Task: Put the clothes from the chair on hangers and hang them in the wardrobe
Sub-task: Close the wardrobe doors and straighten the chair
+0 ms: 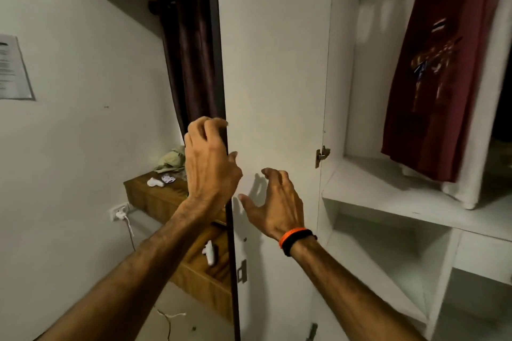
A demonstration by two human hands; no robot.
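Left hand (212, 158): fingers curled round the dark free edge of the wardrobe door (277, 91), likely to swing it.
Right hand (275, 202): spread wide, holding nothing, just short of the door's white face, perhaps to steady it.
Door: opened outward, hinged beside the shelves (388, 194).
Maroon shirt (440, 69): already hanging in the wardrobe.
Chair clothes: not in view.
Beyond: wooden worktop (155, 196), crumpled cloth (171, 159), dark curtain (191, 58).
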